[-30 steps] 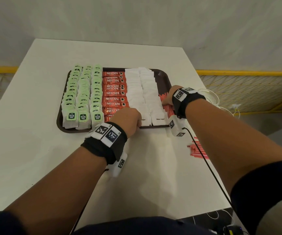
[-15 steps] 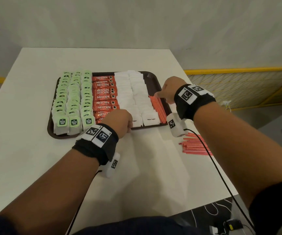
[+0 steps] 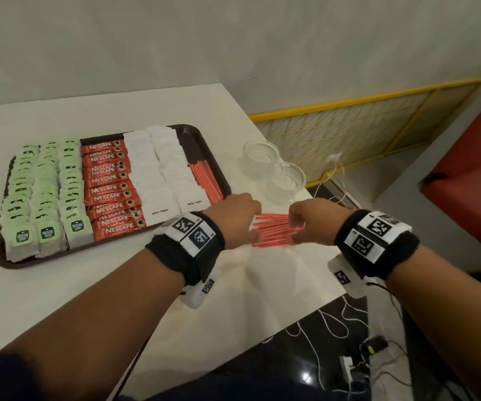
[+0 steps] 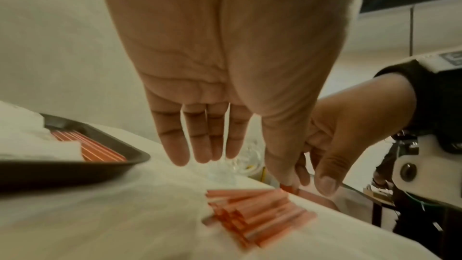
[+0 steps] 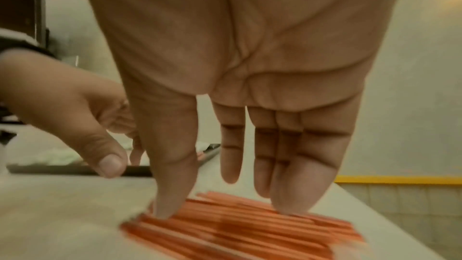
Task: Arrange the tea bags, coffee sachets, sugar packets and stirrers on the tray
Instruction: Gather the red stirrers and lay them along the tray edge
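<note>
A dark tray on the white table holds rows of green tea bags, red coffee sachets, white sugar packets and a strip of red stirrers along its right side. A loose pile of red stirrers lies on the table just right of the tray's front corner. My left hand is at the pile's left end, fingers straight and hanging over the stirrers. My right hand is at the right end, its thumb and fingertips resting on the stirrers.
Two clear glass jars stand near the table's right edge, just behind the hands. Beyond that edge are a yellow-framed rail, a red seat and cables on the dark floor.
Both hands have left the tray and moved right to the loose stirrer pile. The left hand's fist has opened. The head view has swung right, and the jars have come into sight.
</note>
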Tool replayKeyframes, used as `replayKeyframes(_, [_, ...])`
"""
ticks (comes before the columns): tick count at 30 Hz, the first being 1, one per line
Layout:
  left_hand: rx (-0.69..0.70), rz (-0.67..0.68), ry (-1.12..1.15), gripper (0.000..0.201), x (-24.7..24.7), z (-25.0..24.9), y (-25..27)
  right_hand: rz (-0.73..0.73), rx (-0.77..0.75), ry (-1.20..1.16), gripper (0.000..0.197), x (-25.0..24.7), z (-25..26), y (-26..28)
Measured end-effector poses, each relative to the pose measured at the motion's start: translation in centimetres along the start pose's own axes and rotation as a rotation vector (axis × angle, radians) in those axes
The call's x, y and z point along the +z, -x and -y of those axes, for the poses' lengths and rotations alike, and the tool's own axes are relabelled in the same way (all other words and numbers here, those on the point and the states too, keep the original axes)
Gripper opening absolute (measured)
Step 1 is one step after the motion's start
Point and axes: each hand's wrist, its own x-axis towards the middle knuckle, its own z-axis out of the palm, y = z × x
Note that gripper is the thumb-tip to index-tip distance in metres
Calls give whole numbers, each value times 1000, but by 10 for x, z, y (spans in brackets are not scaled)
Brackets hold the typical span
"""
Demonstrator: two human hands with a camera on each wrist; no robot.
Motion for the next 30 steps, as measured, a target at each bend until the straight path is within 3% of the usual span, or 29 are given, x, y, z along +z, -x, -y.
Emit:
replayKeyframes(6, [15, 6, -67, 54, 30, -31, -37, -58, 71, 46, 56, 32, -28, -17])
replayKeyframes(11, [-31, 14, -130, 50, 42, -38, -52, -61, 54, 38, 30, 39, -31, -25])
replayKeyframes(20, [-56, -49, -249, 15, 52, -45, -60, -73, 7, 87, 27, 41, -28, -33])
replayKeyframes(30, [-75, -35, -339, 21, 57, -53, -56, -19, -10, 72, 22, 43, -28, -37])
